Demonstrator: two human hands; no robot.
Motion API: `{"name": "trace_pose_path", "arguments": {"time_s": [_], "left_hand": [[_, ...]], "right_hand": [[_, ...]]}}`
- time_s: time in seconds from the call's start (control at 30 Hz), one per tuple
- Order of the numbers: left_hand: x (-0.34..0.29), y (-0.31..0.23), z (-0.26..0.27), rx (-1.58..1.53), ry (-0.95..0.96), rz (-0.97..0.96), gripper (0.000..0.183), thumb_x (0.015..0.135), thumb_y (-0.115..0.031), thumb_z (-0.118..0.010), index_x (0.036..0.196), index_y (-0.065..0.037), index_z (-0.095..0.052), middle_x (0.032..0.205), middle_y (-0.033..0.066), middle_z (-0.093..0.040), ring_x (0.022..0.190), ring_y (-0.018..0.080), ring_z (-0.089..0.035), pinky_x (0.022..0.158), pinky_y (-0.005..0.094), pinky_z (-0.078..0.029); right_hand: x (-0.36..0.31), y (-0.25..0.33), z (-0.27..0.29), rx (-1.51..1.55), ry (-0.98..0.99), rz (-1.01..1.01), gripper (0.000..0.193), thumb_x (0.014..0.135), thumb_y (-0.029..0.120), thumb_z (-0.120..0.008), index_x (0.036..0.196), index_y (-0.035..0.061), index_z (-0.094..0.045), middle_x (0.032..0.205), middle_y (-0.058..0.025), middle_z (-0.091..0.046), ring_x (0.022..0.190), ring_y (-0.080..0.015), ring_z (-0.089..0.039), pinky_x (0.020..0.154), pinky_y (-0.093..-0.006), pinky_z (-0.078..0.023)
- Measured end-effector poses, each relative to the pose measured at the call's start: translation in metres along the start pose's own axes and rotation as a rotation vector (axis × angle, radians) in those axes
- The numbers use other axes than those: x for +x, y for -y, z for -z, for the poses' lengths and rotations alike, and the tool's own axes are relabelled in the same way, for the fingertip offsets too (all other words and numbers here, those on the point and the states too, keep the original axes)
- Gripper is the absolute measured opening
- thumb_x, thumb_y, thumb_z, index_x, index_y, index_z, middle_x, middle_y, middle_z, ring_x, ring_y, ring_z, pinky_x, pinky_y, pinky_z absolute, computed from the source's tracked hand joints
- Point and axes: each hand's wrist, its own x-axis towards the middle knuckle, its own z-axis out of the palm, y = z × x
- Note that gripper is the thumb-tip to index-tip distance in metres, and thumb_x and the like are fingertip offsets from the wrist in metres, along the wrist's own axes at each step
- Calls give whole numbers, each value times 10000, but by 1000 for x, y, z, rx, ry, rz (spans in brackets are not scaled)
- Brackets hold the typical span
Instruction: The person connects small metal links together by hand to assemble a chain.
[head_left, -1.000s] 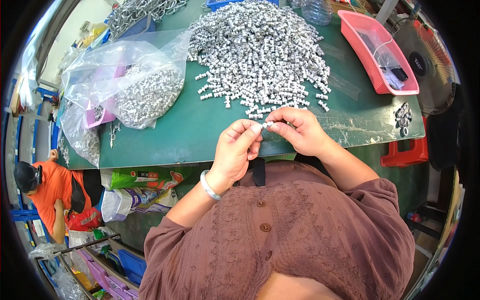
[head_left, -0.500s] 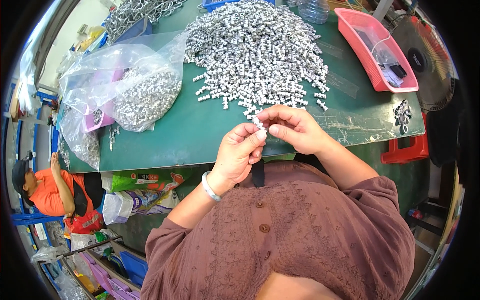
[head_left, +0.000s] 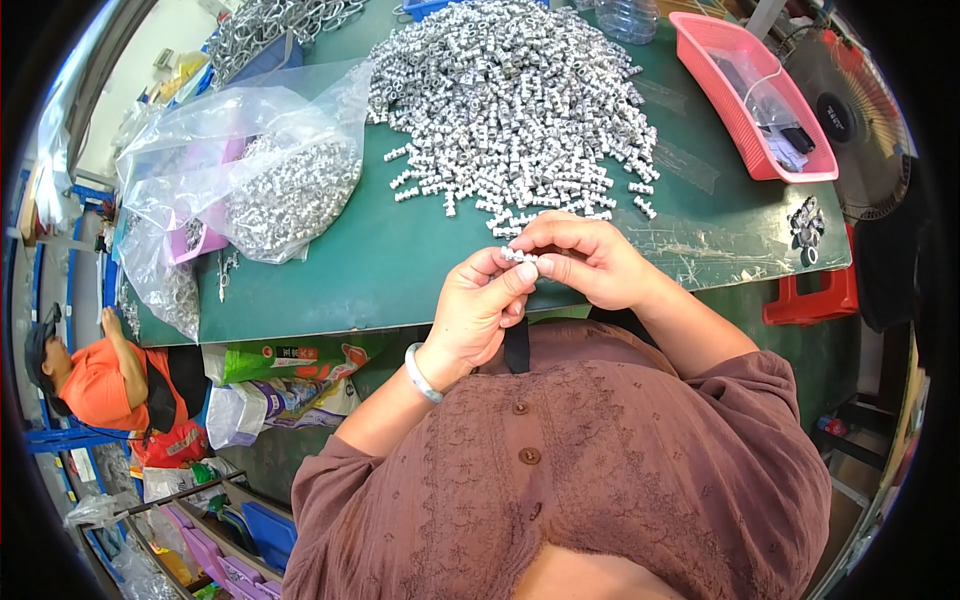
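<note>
- At the centre of the frame, just in front of a large pile: a short, ridged silvery piece [head_left: 518, 256], raised above the near edge of a green worktop [head_left: 350, 290].
- Left hand [head_left: 480, 298], at centre: thumb and forefinger pinched on the piece, remaining fingers curled beneath; pale bracelet [head_left: 423, 373] around the wrist.
- Right hand [head_left: 592, 263], slightly right of centre: fingers bent, thumb and forefinger grasping the piece's right end.
- Upper centre: pile of similar silvery pieces [head_left: 510, 115], with a few strays scattered along its near and side edges.
- Left of the pile: clear plastic bag [head_left: 295, 195] bulging with small metallic parts, beside a purple container [head_left: 205, 243] partly under the plastic.
- Upper left: heap of grey metal links [head_left: 285, 25] above a blue bin [head_left: 265, 62].
- Upper right: pink basket [head_left: 697, 60] containing clear plastic, papers and a dark object; a fan [head_left: 840, 120] just beyond.
- Right edge of the worktop: small cluster of dark and silvery rings [head_left: 806, 230], near a red stool [head_left: 822, 300] below.
- Far left: another person in an orange shirt [head_left: 105, 388] and dark cap, well apart from the pile.
- Lower centre: brown buttoned blouse [head_left: 600, 450].
</note>
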Motion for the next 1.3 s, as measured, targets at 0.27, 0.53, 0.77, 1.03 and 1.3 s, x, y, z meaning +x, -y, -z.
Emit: {"name": "trace_pose_path", "arguments": {"time_s": [0.27, 0.53, 0.77, 1.03, 1.3], "left_hand": [[-1, -1, 0, 51, 7, 2, 59, 835, -99, -563, 817, -44, -558, 706, 27, -553, 512, 57, -442, 415, 162, -314], [-2, -1, 1, 76, 6, -19, 143, 868, -137, -497, 799, -29, -559, 707, 41, -556, 518, 66, -448, 417, 172, -321], [-2, 0, 1, 88, 6, -24, 143, 866, -130, -495, 795, -27, -564, 707, 41, -559, 516, 65, -449, 417, 171, -322], [-2, 2, 0, 241, -22, -144, 137, 863, -111, -496, 867, -10, -588, 707, 39, -571, 509, 56, -447, 420, 169, -325], [-3, 0, 3, 230, 23, -172, 189, 884, -139, -453, 914, -5, -582, 726, 51, -571, 512, 62, -456, 419, 166, -324]], "right_hand": [[-1, 0, 1, -55, -27, 15, 164, 841, 59, -508, 973, -4, -584, 902, -88, -578, 851, -181, -553, 755, -279, -432], [-2, -1, 1, -79, -28, 11, 162, 844, 57, -503, 969, -6, -585, 896, -90, -581, 841, -180, -556, 742, -281, -435], [-2, 0, 1, -93, -33, 17, 158, 844, 62, -506, 962, -4, -588, 883, -89, -586, 831, -184, -558, 736, -283, -435], [-1, 3, 1, -160, -79, 36, 129, 824, 57, -533, 921, -2, -595, 843, -80, -594, 804, -175, -561, 708, -278, -439], [1, 5, 1, -232, -91, 94, 108, 806, 34, -549, 897, 6, -599, 829, -81, -596, 763, -182, -565, 680, -279, -444]]}}
